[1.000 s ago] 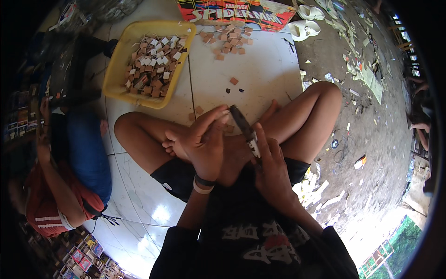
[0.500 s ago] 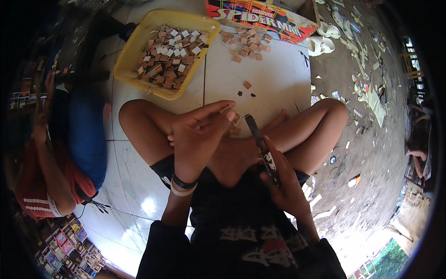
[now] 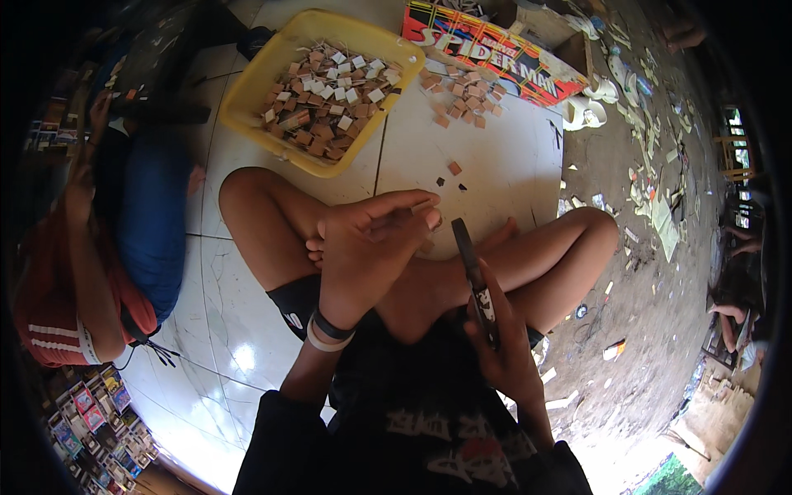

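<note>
My left hand point(image 3: 371, 247) is closed in a pinch, thumb against fingertips, above the floor between my crossed legs. A small flat tan piece sits in the pinch, mostly hidden by the fingers. My right hand point(image 3: 506, 342) is wrapped round a long, narrow dark hand tool point(image 3: 464, 247) with a black-and-white patterned grip; its exact kind is unclear. The tool's tip points up and away, just right of the left fingertips and apart from them. Beyond the hands, a brown square tile point(image 3: 454, 167) and two dark scraps lie on the white floor point(image 3: 404, 169).
A yellow plastic basin point(image 3: 233, 111) holds many small brown and white squares. A loose pile of brown squares point(image 3: 472, 99) lies beside a colourful printed box point(image 3: 495, 54). Another person in red point(image 3: 58, 322) sits at left. Scraps litter the grey ground point(image 3: 627, 272) at right.
The view has shifted slightly, so the basin and box sit further right. The tool stands a little more upright. Both hands keep their grips, and the left pinch hides its piece more.
</note>
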Demonstrator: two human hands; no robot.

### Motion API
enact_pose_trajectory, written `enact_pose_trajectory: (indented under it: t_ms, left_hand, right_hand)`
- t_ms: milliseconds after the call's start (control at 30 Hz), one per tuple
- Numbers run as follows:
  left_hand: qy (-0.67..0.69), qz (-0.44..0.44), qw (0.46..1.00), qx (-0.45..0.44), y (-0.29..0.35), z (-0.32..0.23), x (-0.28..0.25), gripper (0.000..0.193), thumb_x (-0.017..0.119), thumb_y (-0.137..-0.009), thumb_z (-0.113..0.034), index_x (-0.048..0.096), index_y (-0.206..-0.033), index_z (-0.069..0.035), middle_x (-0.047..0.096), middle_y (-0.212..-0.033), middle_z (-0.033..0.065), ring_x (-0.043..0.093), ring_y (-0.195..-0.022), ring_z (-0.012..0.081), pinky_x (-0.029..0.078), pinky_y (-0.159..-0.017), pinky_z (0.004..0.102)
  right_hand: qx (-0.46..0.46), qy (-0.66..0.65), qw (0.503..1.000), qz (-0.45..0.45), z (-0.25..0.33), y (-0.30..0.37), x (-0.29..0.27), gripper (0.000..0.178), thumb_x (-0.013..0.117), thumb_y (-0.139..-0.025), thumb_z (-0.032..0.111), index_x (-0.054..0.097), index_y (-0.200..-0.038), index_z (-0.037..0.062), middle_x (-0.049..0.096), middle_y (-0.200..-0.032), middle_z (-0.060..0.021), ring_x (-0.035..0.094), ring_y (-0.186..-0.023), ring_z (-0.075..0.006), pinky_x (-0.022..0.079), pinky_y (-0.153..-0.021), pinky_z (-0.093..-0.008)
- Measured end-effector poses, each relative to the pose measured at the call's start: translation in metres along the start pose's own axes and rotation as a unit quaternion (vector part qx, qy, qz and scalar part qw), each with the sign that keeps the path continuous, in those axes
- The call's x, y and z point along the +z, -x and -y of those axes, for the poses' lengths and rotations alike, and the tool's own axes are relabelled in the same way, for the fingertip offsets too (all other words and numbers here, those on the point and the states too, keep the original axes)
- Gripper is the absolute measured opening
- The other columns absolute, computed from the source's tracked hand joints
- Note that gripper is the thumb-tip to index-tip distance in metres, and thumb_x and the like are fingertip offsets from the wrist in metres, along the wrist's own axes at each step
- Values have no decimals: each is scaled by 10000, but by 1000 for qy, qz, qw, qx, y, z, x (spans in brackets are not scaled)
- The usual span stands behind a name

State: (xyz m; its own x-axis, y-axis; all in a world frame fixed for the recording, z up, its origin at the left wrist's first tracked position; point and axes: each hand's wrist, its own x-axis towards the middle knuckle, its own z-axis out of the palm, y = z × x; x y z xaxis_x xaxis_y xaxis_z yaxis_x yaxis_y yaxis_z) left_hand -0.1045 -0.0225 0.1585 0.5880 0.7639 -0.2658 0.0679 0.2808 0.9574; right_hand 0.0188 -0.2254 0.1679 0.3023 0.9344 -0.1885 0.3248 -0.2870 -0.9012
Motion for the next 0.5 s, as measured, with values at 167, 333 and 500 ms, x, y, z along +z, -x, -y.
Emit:
enact_pose_trajectory:
  t_ms: [167, 333, 500]
  left_hand:
    - [137, 9, 991, 2, -1, 7, 13, 473, 784, -940, -28, 617, -1372, 71, 768, -1051, 85, 731, -963, 122, 587, -887, 249]
    - [260, 77, 953, -135, -2, 13, 14, 504, 797, -916, 3, 603, -1374, 81, 752, -1077, 90, 719, -1000, 125, 590, -897, 260]
    - [248, 124, 952, -128, 6, 13, 14, 519, 738, -986, -82, 544, -1450, 43, 728, -1020, 61, 728, -965, 143, 604, -900, 290]
  right_hand:
    - [54, -55, 997, -2, 5, 3, 7, 636, 599, -1055, 95, 326, -1619, -18, 607, -1322, -241, 651, -1081, -293, 513, -962, -378]
    - [117, -256, 954, 101, 1, 11, 0, 631, 621, -1055, 129, 322, -1595, -1, 599, -1160, -129, 600, -930, -198, 526, -846, -350]
    - [130, -601, 773, 156, -3, 19, 5, 676, 640, -1030, 148, 271, -1588, 43, 556, -1120, -99, 543, -883, -169, 518, -775, -357]
